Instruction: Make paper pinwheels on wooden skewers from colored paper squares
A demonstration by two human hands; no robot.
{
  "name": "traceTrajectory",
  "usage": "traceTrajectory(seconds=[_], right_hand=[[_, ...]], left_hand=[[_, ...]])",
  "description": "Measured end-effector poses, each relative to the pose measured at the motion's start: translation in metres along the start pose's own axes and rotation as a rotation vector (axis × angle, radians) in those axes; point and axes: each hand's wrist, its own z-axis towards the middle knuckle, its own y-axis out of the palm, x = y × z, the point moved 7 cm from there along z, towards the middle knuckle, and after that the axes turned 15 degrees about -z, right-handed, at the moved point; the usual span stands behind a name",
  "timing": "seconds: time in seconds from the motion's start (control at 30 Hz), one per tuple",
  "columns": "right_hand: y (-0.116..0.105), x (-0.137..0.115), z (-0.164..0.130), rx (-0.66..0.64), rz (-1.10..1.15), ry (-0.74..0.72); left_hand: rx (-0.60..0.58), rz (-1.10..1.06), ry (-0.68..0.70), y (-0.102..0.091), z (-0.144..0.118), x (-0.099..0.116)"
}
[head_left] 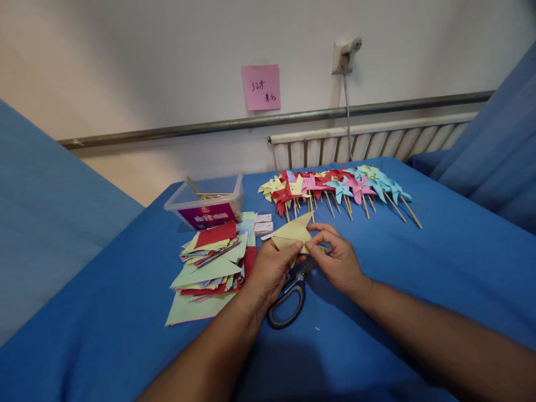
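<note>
Blue-covered table [377,312]: both hands pinch a folded yellow paper [293,233] at centre, left hand [270,271] closed on its 7 o'clock edge, right hand [339,262] on its 4 o'clock edge (scissors [288,298] lie beneath), its long axis toward 1 o'clock.

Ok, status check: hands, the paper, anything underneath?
Left hand and right hand both pinch the yellow paper. Paper folded, held above the blue cloth. Scissors lie under the hands.
</note>
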Motion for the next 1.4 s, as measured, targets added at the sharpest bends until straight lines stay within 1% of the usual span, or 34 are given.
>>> traceTrajectory(seconds=[0.13, 0.4, 0.63, 0.73, 0.8, 0.87, 0.93, 1.03, 1.13, 1.23, 1.3, 1.33, 1.4], right_hand=[[0.001, 0.002, 0.001, -0.01, 0.016, 0.018], [0.002, 0.003, 0.001, -0.014, 0.028, 0.034], [0.002, 0.002, 0.0, -0.019, 0.041, 0.032], [-0.004, 0.009, 0.004, 0.022, 0.116, 0.085], [-0.012, 0.016, 0.009, 0.061, 0.165, 0.139], [-0.019, 0.021, 0.016, 0.059, 0.192, 0.174], [-0.021, 0.022, 0.022, -0.019, 0.232, 0.18], [-0.014, 0.016, 0.025, -0.212, 0.304, 0.16], [-0.001, 0.007, 0.017, -0.398, 0.338, 0.149], [0.013, 0.002, 0.006, -0.527, 0.387, 0.186], [0.02, 0.003, 0.001, -0.558, 0.423, 0.232], [0.022, 0.004, 0.0, -0.554, 0.435, 0.253], [0.023, 0.008, 0.0, -0.501, 0.449, 0.281]], left_hand=[[-0.01, 0.001, 0.004, 0.001, 0.0, 0.001], [0.021, -0.012, -0.004, 0.0, 0.001, 0.001], [0.011, 0.039, 0.013, -0.002, 0.002, 0.002], [0.047, 0.09, 0.021, -0.008, 0.004, 0.006], [0.053, 0.141, -0.01, -0.011, 0.005, 0.009], [0.033, 0.205, -0.06, -0.011, 0.005, 0.01], [0.005, 0.284, -0.104, -0.011, 0.004, 0.011], [-0.055, 0.396, -0.151, -0.007, 0.001, 0.011], [-0.149, 0.497, -0.167, -0.002, -0.002, 0.01], [-0.201, 0.605, -0.177, -0.001, -0.003, 0.007], [-0.198, 0.649, -0.171, -0.003, -0.003, 0.007], [-0.193, 0.655, -0.156, -0.003, -0.003, 0.007], [-0.156, 0.639, -0.104, -0.005, -0.001, 0.009]])
